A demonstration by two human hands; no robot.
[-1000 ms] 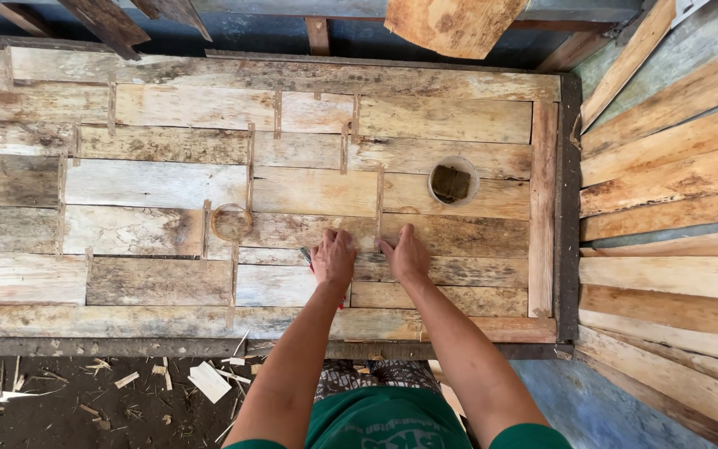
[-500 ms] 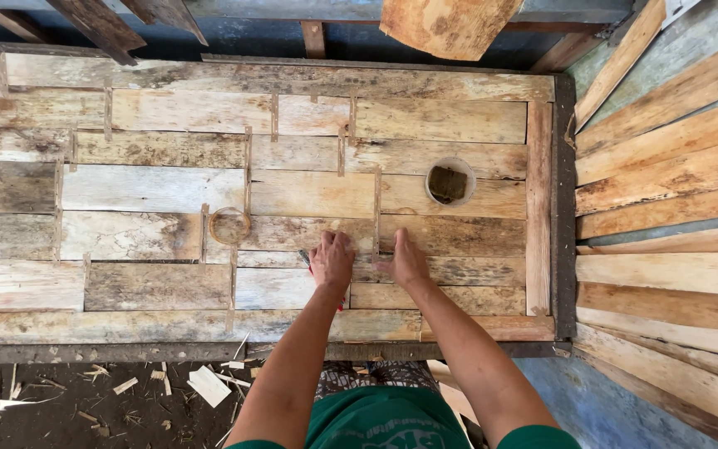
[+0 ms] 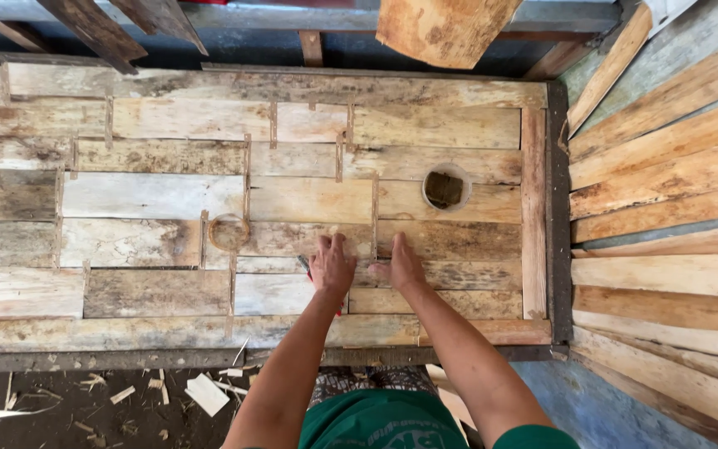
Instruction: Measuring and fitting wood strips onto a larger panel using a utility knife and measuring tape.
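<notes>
While both arms are reaching forward, the left hand [image 3: 331,264] is lying flat on the patchwork plank panel [image 3: 168,195], grip released, with a small red object [image 3: 305,266] showing at its left edge; whether it is held cannot be told. The right hand [image 3: 402,266] is pressing flat just beside it, grip released. A round hole [image 3: 445,188] is lying farther right; stacked boards [image 3: 666,208] are leaning at right.

A rough woodworking shop is suggested: a patchwork panel [image 3: 209,199] of reclaimed boards is laid flat, sawn planks [image 3: 666,208] are stacked alongside, and offcuts [image 3: 201,391], probably shavings too, are scattered below.
</notes>
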